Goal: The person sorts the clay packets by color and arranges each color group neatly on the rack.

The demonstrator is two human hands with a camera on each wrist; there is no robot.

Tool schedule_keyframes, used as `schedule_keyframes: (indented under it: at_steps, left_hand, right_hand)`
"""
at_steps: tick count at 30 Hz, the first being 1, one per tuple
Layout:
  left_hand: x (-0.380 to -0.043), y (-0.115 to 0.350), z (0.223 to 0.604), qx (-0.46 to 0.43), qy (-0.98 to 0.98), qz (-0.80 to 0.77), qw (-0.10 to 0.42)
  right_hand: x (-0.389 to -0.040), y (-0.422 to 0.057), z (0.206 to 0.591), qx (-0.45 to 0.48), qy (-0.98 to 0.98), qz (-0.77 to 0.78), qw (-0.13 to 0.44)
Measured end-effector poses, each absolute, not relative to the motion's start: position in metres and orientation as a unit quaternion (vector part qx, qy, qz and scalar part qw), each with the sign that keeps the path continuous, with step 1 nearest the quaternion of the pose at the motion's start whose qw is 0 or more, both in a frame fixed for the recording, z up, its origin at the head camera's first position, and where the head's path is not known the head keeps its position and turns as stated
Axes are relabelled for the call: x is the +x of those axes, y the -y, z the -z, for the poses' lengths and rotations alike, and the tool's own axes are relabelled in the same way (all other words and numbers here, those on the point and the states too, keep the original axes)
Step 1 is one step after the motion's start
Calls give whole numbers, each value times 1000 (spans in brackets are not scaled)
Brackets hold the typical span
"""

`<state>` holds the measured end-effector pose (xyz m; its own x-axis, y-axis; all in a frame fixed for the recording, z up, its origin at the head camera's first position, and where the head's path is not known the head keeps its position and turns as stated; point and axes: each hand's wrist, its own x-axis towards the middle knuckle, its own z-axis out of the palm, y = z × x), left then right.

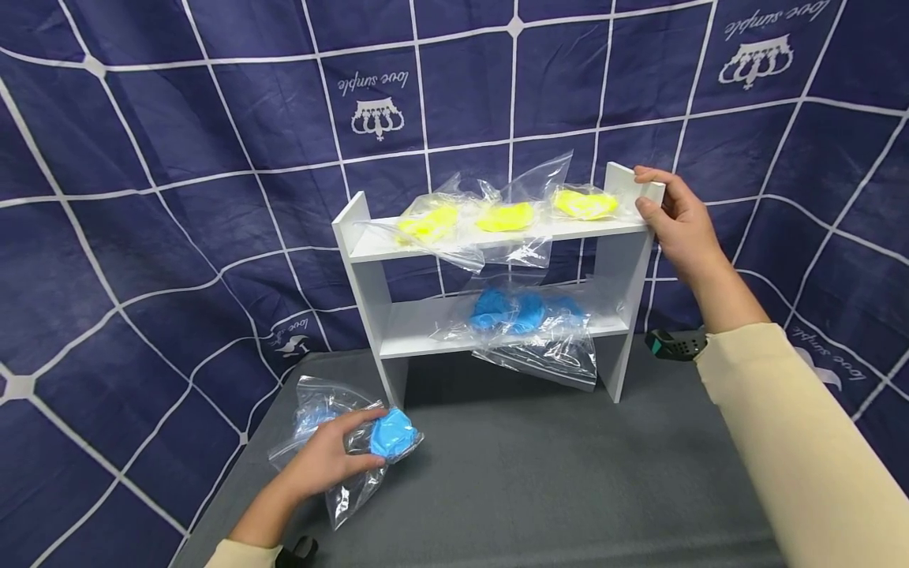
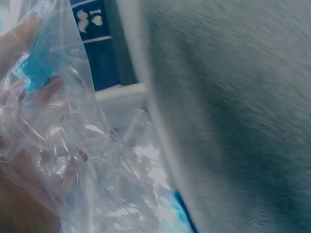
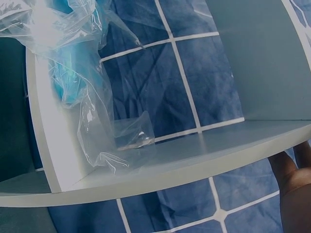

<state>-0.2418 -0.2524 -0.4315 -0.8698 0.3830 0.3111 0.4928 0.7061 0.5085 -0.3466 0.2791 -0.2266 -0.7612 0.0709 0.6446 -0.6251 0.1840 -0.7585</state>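
Observation:
My left hand (image 1: 328, 459) pinches a clear plastic bag with a light blue lump (image 1: 393, 433) in it, low by the foot of the shelf's left side. In the left wrist view the crinkled plastic (image 2: 73, 131) covers much of that hand. Another clear bag with a blue lump (image 1: 312, 416) lies on the table behind it. My right hand (image 1: 683, 229) grips the top of the right side panel of a small white shelf (image 1: 364, 315), thumb in front. Bagged blue lumps (image 1: 527, 312) sit on the lower board, their plastic hanging over its front edge.
On the top board lie three clear bags with yellow lumps, at left (image 1: 429, 225), middle (image 1: 506, 217) and right (image 1: 585, 204). The shelf stands on a dark grey table (image 1: 525, 473). A navy curtain with white lines (image 1: 277, 142) hangs behind and at both sides.

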Motion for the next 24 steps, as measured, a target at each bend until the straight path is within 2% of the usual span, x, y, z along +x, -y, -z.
schedule_keyframes:
  at_steps: [3, 10, 24]
  left_hand:
    - [-239, 246, 422, -243, 915, 310, 89]
    - [-236, 229, 394, -264, 904, 313, 121]
    - [-241, 189, 325, -194, 872, 410, 181]
  right_hand:
    - [-346, -279, 227, 191, 720, -602, 288]
    - [-345, -279, 226, 185, 726, -599, 283]
    - [-347, -281, 227, 193, 709, -623, 268]
